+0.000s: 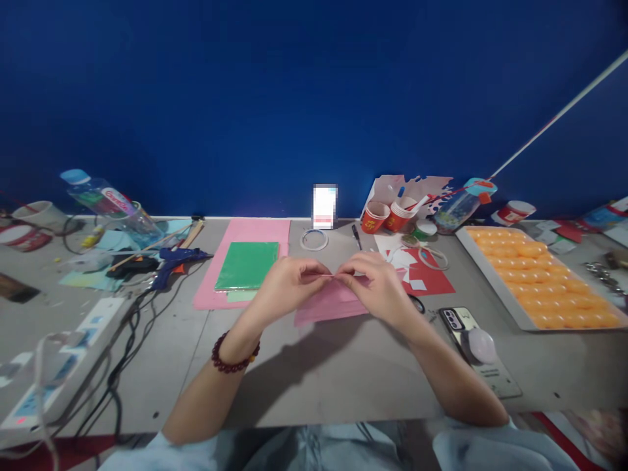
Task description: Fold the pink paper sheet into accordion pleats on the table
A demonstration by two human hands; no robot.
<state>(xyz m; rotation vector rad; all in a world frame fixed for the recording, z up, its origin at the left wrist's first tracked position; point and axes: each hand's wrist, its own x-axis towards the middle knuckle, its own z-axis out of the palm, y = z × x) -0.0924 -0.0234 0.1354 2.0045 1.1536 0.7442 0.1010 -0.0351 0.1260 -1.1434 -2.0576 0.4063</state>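
Observation:
My left hand [289,282] and my right hand [375,282] meet over the middle of the grey table [318,373]. Both pinch the top edge of a folded pink paper [328,306] that lifts a little off the table. The fingertips of the two hands almost touch. A dark red bead bracelet [230,358] is on my left wrist. Behind my left hand lies a green sheet [246,265] on a larger pink sheet [255,237].
At the right are a tray of orange balls [540,282], a phone [461,320], red paper with white scraps [432,278] and red paper cups [385,217]. At the left are a blue glue gun [174,260], a plastic bottle [110,204], cables and a power strip [63,356].

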